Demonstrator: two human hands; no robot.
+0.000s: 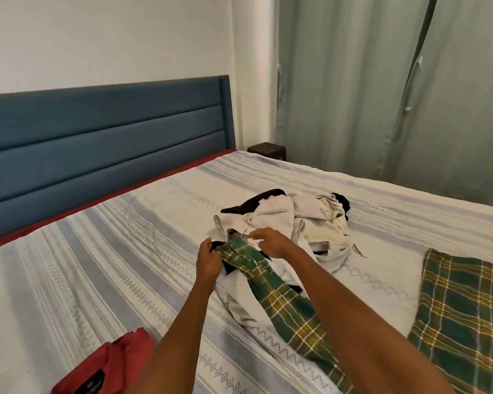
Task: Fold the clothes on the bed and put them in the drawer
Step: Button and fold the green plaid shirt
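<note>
- Left hand (208, 258) fingers curl round the near end of a green plaid garment (282, 297); right hand (271, 241) pinches its far end, beside the unfolded pile (296, 220).
- A red item (108, 362) lies folded, by the look of it (no drawer in view); most folding remains.

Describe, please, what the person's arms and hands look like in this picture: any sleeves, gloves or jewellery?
Both forearms are bare to the frame's lower edge, so no sleeves show. The left hand and right hand wear no gloves; no watch, bracelet or ring is visible, though the fingers are partly hidden by cloth.
</note>
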